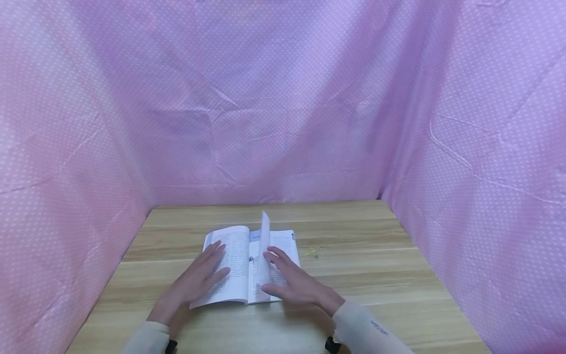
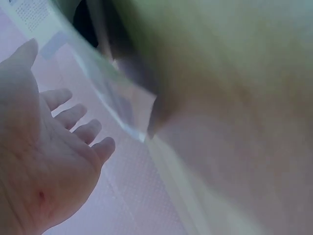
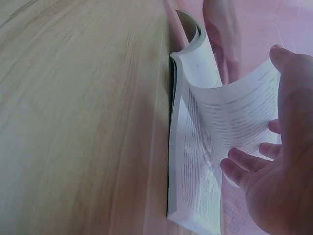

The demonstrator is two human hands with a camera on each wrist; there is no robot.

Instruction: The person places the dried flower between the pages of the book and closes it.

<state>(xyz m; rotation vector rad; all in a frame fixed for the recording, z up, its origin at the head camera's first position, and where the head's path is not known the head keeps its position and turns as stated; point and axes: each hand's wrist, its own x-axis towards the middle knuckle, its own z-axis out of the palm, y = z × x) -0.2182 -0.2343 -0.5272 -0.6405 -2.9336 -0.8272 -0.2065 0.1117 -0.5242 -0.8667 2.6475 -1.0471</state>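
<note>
An open book with printed pages lies on the wooden table. One page stands up near its middle, and in the right wrist view that page bends in a curve. My left hand rests on the left-hand pages with its fingers spread. Against the right side of the raised page, my right hand touches the paper with loosely extended fingers. The right wrist view has this hand with fingertips at the page and thumb near its outer edge. The left wrist view shows the palm of my left hand beside the blurred book corner.
The wooden table extends around the book on every side. A small yellowish mark sits just right of the book. Pink dotted cloth hangs behind the table and along both sides.
</note>
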